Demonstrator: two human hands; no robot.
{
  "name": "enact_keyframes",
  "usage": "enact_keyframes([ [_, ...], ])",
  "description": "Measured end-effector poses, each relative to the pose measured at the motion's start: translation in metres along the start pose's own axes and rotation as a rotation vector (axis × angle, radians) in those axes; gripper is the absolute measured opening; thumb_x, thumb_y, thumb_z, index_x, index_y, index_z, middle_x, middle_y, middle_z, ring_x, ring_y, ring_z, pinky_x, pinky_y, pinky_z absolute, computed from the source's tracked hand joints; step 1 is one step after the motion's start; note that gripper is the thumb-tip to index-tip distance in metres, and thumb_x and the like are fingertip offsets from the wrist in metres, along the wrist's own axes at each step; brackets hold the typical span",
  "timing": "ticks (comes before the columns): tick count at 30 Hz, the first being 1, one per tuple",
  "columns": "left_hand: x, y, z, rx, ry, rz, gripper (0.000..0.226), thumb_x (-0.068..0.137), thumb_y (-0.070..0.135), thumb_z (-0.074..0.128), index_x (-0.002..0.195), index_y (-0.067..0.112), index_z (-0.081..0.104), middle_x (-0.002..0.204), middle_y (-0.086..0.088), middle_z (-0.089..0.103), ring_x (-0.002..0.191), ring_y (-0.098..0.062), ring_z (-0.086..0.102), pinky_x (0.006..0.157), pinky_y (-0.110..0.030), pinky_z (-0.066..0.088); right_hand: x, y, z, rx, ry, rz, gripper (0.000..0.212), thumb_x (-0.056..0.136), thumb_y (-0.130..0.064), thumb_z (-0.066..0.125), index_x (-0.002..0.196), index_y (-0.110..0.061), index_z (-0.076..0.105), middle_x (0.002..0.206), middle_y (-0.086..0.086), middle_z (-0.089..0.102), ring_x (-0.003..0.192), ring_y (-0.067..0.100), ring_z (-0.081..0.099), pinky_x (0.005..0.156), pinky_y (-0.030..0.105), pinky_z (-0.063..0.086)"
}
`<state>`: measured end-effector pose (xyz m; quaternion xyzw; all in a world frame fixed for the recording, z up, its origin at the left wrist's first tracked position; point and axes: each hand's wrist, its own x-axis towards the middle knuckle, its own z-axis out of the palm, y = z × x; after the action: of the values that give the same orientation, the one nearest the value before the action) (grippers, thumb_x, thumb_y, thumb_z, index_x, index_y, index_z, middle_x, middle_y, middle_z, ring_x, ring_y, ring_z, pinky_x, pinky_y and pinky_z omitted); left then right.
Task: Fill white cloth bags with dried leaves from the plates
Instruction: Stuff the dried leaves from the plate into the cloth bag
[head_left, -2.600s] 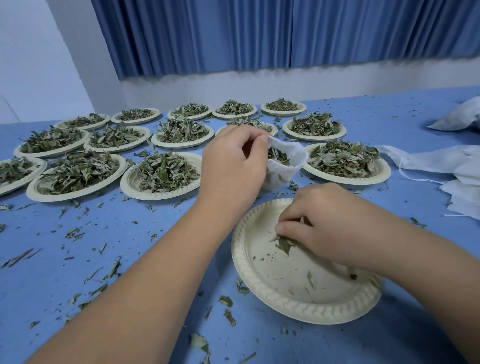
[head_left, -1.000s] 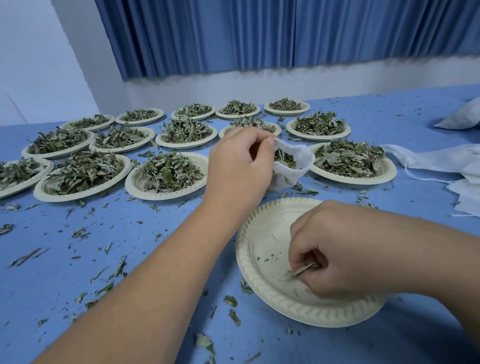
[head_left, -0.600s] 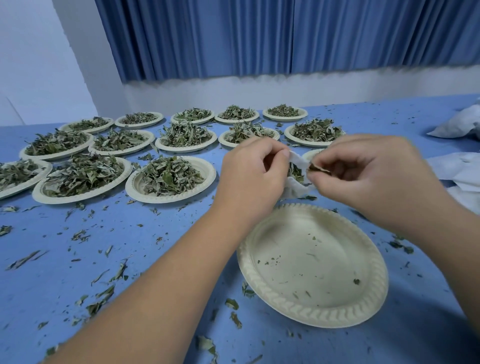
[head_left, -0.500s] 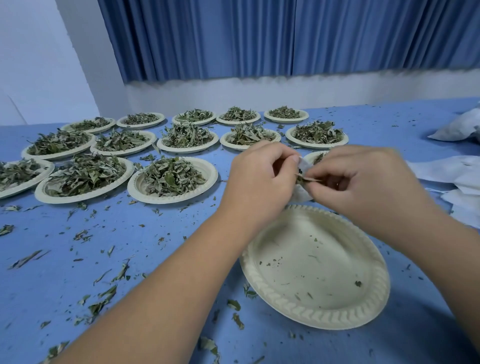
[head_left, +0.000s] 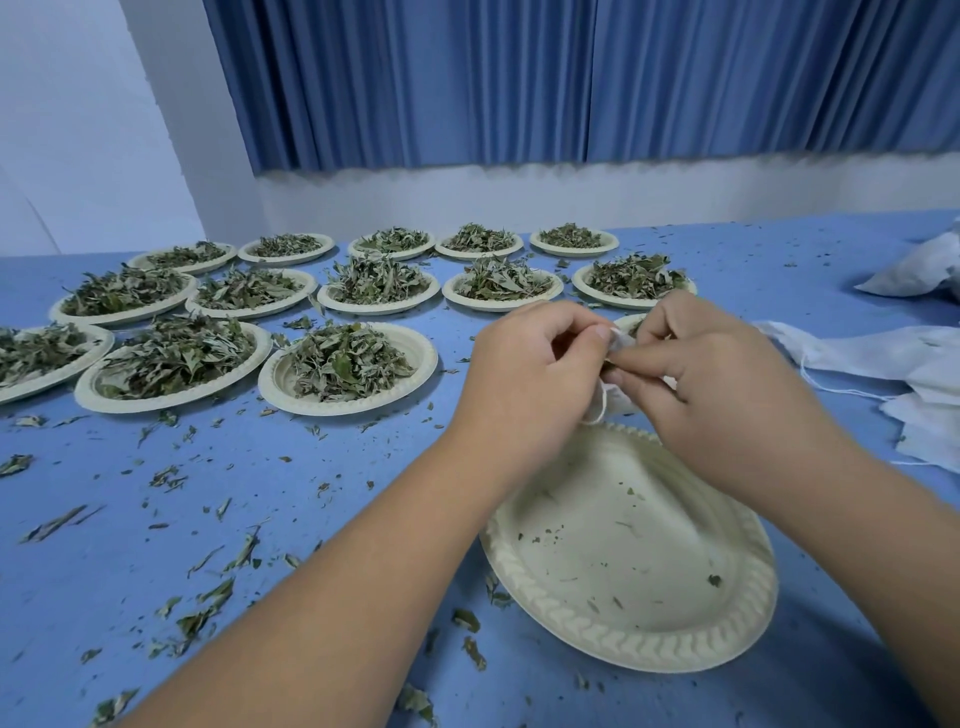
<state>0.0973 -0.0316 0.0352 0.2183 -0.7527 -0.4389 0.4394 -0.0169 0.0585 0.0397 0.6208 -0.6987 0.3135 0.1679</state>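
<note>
My left hand (head_left: 524, 374) and my right hand (head_left: 722, 379) meet above the far rim of a cream paper plate (head_left: 639, 561) that holds only a few leaf crumbs. Between them is a small white cloth bag (head_left: 618, 400), mostly hidden; both hands pinch its top edge, and a loop of its string hangs below. Several plates heaped with dried green leaves stand in rows behind, the nearest (head_left: 348, 364) just left of my left hand.
The blue table (head_left: 234, 493) is strewn with loose leaf bits on the left and in front. A heap of flat white cloth bags (head_left: 883, 358) lies at the right, another white bundle (head_left: 914, 270) farther back. Blue curtains hang behind.
My right hand picked the last leaves off the near plate, lifted to the bag held by my left hand, and now pinches the bag's mouth together with the left.
</note>
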Motion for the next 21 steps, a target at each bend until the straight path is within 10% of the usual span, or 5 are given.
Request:
enact_keyframes([
  [6,-0.002,0.003,0.001,-0.021,-0.072,-0.031,0.018,0.091,0.012,0.06,0.078,0.016,0.072,0.051,0.013,0.058,0.051,-0.008,0.055,0.055,-0.02,0.039,0.004,-0.002,0.002,-0.028,0.043,0.115,0.011,0.077,-0.023,0.067,0.069,-0.024,0.075,0.069,-0.003,0.055,0.069,0.019,0.053,0.064,0.038,0.047],
  [12,-0.003,0.007,-0.001,-0.089,-0.059,-0.031,0.017,0.092,0.012,0.061,0.078,0.012,0.07,0.05,0.005,0.058,0.049,-0.013,0.054,0.051,-0.022,0.042,0.009,0.002,0.007,0.249,0.142,0.337,0.032,0.062,-0.026,0.077,0.071,-0.031,0.047,0.08,-0.011,0.045,0.067,0.0,0.043,0.058,0.007,0.033],
  [21,-0.008,0.013,0.005,-0.005,-0.183,-0.016,0.027,0.089,0.012,0.063,0.067,0.028,0.065,0.048,0.016,0.056,0.049,-0.004,0.053,0.056,-0.019,0.044,0.016,0.012,0.012,0.512,-0.136,0.55,0.005,0.066,-0.01,0.064,0.066,-0.012,0.059,0.049,-0.003,0.058,0.041,0.016,0.057,0.043,0.03,0.049],
])
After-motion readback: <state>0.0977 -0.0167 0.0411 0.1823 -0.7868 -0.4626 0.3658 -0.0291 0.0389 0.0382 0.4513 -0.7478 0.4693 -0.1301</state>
